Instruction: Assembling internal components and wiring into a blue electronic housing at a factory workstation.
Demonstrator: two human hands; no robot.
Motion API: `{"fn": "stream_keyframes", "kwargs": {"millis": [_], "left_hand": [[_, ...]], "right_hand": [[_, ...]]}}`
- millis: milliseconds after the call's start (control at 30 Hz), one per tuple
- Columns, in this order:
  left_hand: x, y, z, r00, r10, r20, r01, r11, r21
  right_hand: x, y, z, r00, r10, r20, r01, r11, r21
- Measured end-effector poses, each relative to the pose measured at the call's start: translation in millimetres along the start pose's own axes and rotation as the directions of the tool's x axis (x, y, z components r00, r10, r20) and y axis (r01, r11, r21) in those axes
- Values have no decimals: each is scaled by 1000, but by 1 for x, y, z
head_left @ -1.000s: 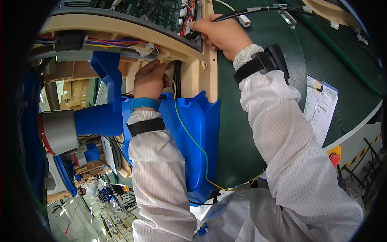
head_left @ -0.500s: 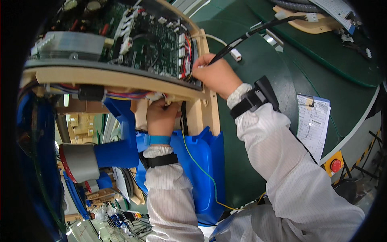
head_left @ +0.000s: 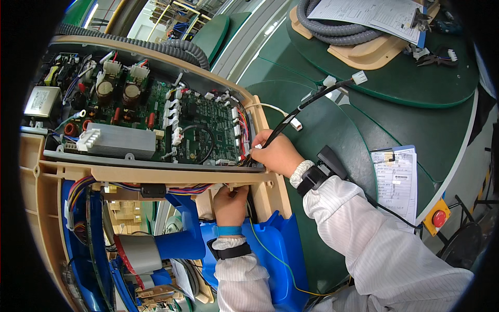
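Note:
My right hand (head_left: pixel 280 155) pinches a black cable harness (head_left: pixel 291 115) at the right end of an open beige housing (head_left: pixel 218 176). White connectors tip the harness, which rises away to the upper right. Inside the housing lies a green circuit board (head_left: pixel 210 138) with a silver heat sink (head_left: pixel 118 140) and coloured wires (head_left: pixel 242 127) plugged in along its right edge. Below the housing's near wall, my left hand (head_left: pixel 230 205) is closed with fingertips up under the edge, beside a bundle of coloured wires (head_left: pixel 195 190). What those fingers grip is hidden.
Blue plastic parts (head_left: pixel 273 255) stand below the housing on the green table (head_left: pixel 332 229). To the right are a clipboard with papers (head_left: pixel 396 182) and a red push button (head_left: pixel 439 218). A grey corrugated hose (head_left: pixel 338 32) lies at the far right. A yellow-green wire (head_left: pixel 273 255) runs near my left wrist.
My view has shifted, so the housing sits lower in the picture and more of the board shows. Both hands stay at the same places on the housing, the right still holding the harness.

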State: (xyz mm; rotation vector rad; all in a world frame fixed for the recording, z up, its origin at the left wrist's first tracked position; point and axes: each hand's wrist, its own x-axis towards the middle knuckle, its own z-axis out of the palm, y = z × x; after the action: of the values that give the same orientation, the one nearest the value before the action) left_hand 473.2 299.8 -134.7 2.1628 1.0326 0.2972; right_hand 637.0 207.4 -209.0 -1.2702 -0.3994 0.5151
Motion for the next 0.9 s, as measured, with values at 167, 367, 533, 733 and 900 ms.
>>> {"fn": "stream_keyframes", "kwargs": {"millis": [167,367,533,733,900], "left_hand": [[0,-5,5,998,47,-51,-51,997,-61],[-4,5,11,990,15,-140,-30,994,-105],[8,0,8,988,-39,-152,22,993,-113],[9,0,4,990,-92,-107,70,978,-194],[5,4,7,991,-84,-102,58,970,-238]], "right_hand": [[-3,-6,-3,998,41,52,-43,998,47],[-3,-5,-8,998,29,46,-32,998,54],[-4,-10,-6,993,85,83,-95,988,125],[-7,-16,-9,965,161,207,-208,951,228],[-5,-12,-14,987,-53,152,45,997,56]]}}
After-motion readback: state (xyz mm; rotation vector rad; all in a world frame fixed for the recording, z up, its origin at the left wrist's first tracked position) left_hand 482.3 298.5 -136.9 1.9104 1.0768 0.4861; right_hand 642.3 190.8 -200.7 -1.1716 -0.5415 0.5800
